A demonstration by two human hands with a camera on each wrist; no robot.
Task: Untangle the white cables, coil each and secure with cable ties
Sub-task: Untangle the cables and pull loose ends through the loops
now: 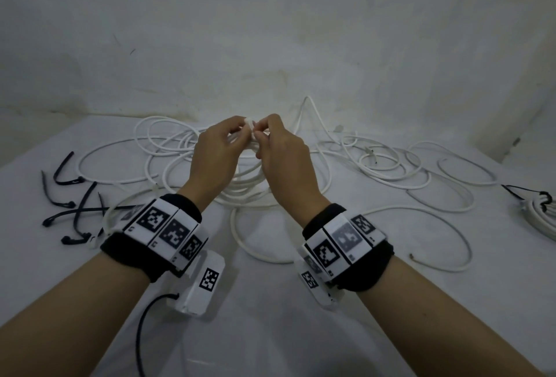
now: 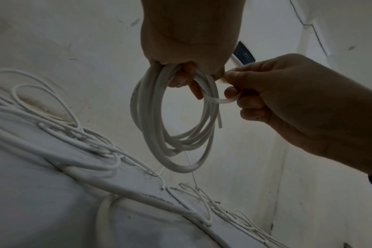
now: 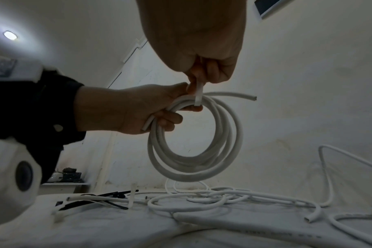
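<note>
The left hand [image 2: 187,50] grips the coiled cable [image 2: 176,120] above the worktop's [image 1: 270,331] tangle; the right hand [image 2: 287,104] pinches a white tie [image 2: 221,100] round it — securing step. Next, likely thread and cinch.

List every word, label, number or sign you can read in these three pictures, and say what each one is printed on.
No text can be read with confidence.
Wristbands: square black-and-white coded markers, patterns only; the tiny characters beneath them are too small to read.
Thick cable on the table: a line of faint print, too blurred to read.
Coiled cable held by the left hand: faint marks, unreadable.
Dark label behind the hand: pale lettering, too small to read.
</note>
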